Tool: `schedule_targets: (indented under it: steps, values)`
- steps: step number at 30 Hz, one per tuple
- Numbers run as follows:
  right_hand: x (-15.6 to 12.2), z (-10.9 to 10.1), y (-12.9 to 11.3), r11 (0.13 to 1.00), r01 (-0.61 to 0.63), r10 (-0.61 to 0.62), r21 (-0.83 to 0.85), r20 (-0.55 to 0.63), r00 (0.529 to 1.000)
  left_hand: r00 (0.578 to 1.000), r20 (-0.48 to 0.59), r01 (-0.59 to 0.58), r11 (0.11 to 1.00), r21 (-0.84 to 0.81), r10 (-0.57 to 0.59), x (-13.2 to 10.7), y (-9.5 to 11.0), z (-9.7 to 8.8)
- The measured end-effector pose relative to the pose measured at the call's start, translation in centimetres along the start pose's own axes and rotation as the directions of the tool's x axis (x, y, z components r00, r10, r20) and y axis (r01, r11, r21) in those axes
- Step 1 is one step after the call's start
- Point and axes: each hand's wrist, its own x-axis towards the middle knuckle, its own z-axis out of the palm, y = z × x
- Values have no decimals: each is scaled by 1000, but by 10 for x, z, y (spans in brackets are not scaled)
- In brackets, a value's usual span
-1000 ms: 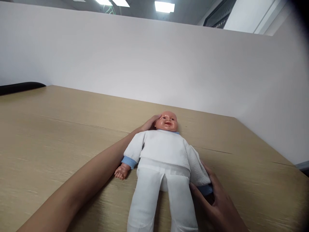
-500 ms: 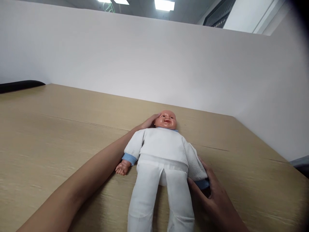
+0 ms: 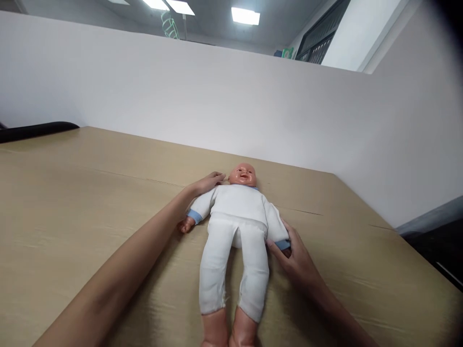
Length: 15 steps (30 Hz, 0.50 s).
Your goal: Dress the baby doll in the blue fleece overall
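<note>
From my remote seat I see a doll (image 3: 236, 222) lying face up on a wooden table (image 3: 90, 207); its bald head (image 3: 241, 174) is at the far end and its bare feet (image 3: 214, 327) are at the near end, partly cut off by the lower border of my view; it wears a white top (image 3: 238, 200), white trousers (image 3: 219, 241) and blue cuffs (image 3: 195, 216); I have the left hand (image 3: 210, 182) just beside the doll's head, fingers loosely stretched out and the grip slack; I cannot tell whether its fingertips touch the head; the left forearm (image 3: 119, 274) runs alongside the doll's arm; I have the right hand (image 3: 294, 253) at the doll's other sleeve (image 3: 275, 222), with the thumb (image 3: 277, 251) between that sleeve's end and the trousers, and the fingers along its outer side; I cannot tell whether it squeezes the sleeve or merely rests around it; beyond the doll's head stands a white partition (image 3: 181, 91), with ceiling lights (image 3: 245, 16) above it; a black curved object (image 3: 39, 130) sits well apart from the doll, past its head and off to the left.
</note>
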Motion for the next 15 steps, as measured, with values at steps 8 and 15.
schedule_targets:
  steps: [8, 15]
  values:
    - [-20, -12, -23, 930, 117, -180, -348, -152, 972, 953, -258, -66, 940, 335, 159, -108, 62, 38]
    - [-184, -51, -60, 991, 83, -113, -101, -349, 930, 829, -156, -463, 816, 348, 537, -308, 67, 135]
